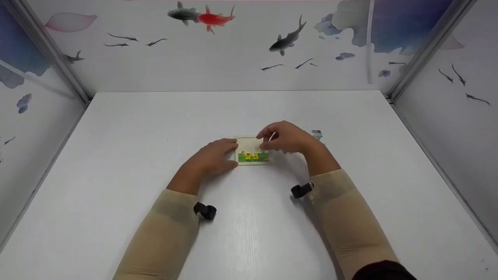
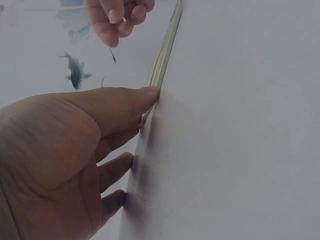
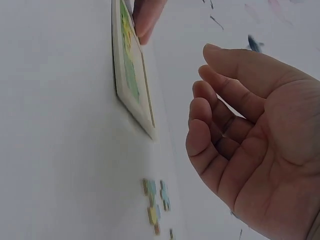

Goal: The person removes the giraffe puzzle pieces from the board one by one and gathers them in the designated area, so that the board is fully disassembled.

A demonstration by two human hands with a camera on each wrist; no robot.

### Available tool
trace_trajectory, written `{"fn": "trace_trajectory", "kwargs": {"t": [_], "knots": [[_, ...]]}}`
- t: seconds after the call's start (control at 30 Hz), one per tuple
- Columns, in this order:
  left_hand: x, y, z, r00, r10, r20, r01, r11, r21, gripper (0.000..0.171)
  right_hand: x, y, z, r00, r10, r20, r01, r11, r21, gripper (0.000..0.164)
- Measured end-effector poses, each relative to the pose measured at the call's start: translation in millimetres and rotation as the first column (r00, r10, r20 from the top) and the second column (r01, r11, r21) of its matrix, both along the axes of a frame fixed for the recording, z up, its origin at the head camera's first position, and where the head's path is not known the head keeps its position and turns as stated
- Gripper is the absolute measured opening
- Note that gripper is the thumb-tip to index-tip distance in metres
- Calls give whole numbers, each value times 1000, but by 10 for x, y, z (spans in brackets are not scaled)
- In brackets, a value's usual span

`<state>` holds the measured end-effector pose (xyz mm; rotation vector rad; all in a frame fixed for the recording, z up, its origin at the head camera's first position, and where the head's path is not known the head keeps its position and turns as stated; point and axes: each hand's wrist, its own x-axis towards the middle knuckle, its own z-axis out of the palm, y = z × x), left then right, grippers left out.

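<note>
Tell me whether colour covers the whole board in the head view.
No, the board shows a green and yellow strip along its near part, with bare, pale surface beyond it.

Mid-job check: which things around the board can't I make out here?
- Head view: loose pieces, partly hidden behind the right hand and wrist; their pictures too small.
- Left wrist view: the board's face, seen nearly edge-on.
- Right wrist view: the left hand, mostly cut off by the top edge; the lowest piece, by the bottom.
</note>
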<state>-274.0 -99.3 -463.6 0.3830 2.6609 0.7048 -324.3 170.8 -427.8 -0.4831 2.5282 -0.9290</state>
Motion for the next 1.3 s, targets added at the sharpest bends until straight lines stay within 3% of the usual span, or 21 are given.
{"fn": "trace_trajectory", "kwargs": {"t": [0.33,0.63,1.0,1.3], "knots": [[-14,-31,14,999,-41,-22,41,999,-19,70,48,-435,-29,998,61,22,-61,997,-37,31],[-25,-35,-8,998,-57,-38,56,998,-13,68,43,-447,-240,998,40,49,-41,999,24,33],[-20,-16,4,997,-58,-41,58,998,-10,68,108,-531,-244,998,38,58,-46,989,141,43],[-28,-27,-22,997,-65,-51,65,998,-9,69,128,-560,-236,998,35,52,-43,988,150,39]]}}
